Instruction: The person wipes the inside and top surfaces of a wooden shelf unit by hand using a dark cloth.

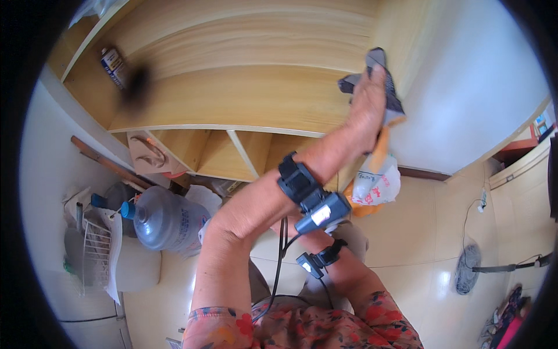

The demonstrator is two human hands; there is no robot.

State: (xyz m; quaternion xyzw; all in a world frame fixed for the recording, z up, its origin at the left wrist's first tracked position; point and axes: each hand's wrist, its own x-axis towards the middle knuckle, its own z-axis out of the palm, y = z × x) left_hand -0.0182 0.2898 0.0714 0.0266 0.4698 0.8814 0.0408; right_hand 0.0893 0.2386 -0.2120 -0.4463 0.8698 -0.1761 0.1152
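My left hand is shut on a grey cleaning cloth with a blurred orange edge that hangs down. The hand reaches across to the right end of a light wooden shelf compartment, where the cloth lies against or close to the side panel. My right hand is down in front of my legs, mostly hidden behind my left forearm. Whether its fingers hold anything cannot be made out. Both wrists wear black straps with small cabled devices.
A labelled container stands at the shelf's left end. Smaller cubbies lie below. On the floor are a water-cooler bottle, a wire rack, a white plastic bag and a fan-like object's dark round base. A white door panel borders the right.
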